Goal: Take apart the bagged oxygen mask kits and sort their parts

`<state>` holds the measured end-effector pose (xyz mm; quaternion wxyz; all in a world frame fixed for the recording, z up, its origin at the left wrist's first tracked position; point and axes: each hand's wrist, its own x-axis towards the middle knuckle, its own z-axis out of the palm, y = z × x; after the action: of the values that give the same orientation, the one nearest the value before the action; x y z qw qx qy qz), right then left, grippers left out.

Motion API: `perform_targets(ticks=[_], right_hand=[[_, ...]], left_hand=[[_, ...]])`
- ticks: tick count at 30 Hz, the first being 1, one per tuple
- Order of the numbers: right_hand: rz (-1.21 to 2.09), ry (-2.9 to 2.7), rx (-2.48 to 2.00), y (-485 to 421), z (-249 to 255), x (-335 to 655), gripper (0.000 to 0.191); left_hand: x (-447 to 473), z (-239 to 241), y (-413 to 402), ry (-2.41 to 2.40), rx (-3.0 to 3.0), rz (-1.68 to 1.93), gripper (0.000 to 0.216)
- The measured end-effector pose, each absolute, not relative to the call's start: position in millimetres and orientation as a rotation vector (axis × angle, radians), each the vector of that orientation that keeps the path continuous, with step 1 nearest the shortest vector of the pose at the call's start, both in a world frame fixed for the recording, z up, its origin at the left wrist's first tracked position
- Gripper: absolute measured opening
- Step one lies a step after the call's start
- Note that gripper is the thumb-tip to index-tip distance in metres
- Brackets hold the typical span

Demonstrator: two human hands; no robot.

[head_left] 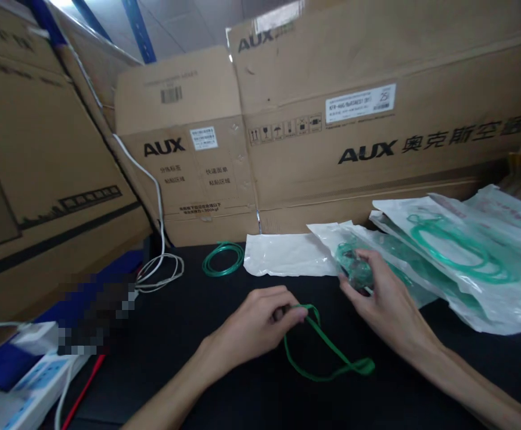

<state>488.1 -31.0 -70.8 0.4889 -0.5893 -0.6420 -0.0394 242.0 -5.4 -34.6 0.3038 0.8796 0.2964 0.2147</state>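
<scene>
In the middle of the head view my left hand (263,319) pinches a thin green elastic strap (327,343) between thumb and fingertips. The strap hangs in a loop to the right, over the black table. My right hand (383,292) is closed round a translucent green breathing mask (354,269), held in front of the white packets. Its details are partly hidden by my fingers and the shine of the plastic. A coil of green tubing (223,259) lies farther back, left of centre, apart from both hands.
Clear-fronted packets (471,251) with green tubing lie piled at the right. A flat white packet (282,254) rests at the back. Large cardboard boxes (296,155) wall off the rear. White cable (159,203) and a power strip (31,388) are at left.
</scene>
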Motion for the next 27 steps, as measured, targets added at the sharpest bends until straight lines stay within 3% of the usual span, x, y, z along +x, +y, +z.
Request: perform_targets(ticks=[8,12,17,27], right_hand=[[-0.005,-1.692,-1.320,-38,-70,478,0.028],[-0.009,-1.723,-1.312,-38,-73,478,0.029],[0.089,-1.798,-1.302,-38,-75,476,0.029],[0.382,-1.925,-1.317,-40,-81,473,0.043]], left_hand=[[114,7,-5,1.549,2.444,0.690,0.041],[66,2,-9,1.879,2.598,0.686,0.048],[64,-32,-22,1.941,2.516,0.357,0.043],[92,-54,-28,1.830,2.528,0.372,0.044]])
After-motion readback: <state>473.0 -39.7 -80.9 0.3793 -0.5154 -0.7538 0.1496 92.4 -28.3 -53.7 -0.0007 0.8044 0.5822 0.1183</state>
